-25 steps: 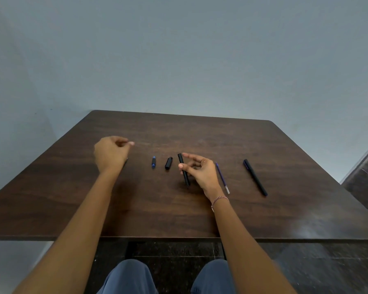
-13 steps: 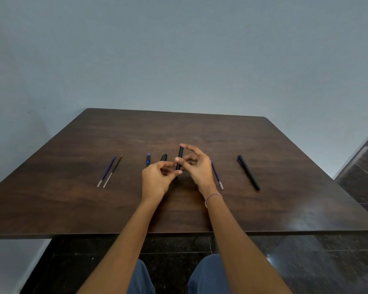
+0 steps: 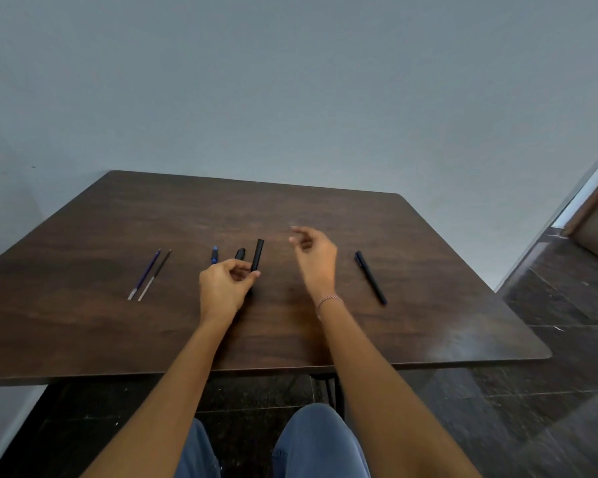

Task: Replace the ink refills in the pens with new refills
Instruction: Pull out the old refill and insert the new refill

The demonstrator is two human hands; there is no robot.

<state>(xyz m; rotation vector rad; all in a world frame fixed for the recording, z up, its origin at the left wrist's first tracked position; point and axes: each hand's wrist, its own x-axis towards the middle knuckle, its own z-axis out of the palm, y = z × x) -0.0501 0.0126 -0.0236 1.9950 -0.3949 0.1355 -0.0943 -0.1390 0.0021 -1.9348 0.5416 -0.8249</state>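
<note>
My left hand (image 3: 225, 288) pinches the lower part of an open black pen barrel (image 3: 258, 254), which points away from me over the dark wooden table (image 3: 411, 243). Just left of the barrel lie a short black cap piece (image 3: 240, 253) and a small blue tip piece (image 3: 214, 256). My right hand (image 3: 314, 258) hovers to the right of the barrel, blurred, with loosely curled fingers and nothing visible in them. A blue refill (image 3: 146, 273) and a dark refill (image 3: 155, 276) lie side by side at the left. A whole black pen (image 3: 370, 277) lies at the right.
The table's front edge (image 3: 290, 367) runs just above my knees. A grey wall stands behind the table. Dark tiled floor (image 3: 560, 305) shows to the right.
My left hand came from the left refills to the middle and took the barrel from my right hand. My right hand let go and moved right, and it now covers where a blue refill lay.
</note>
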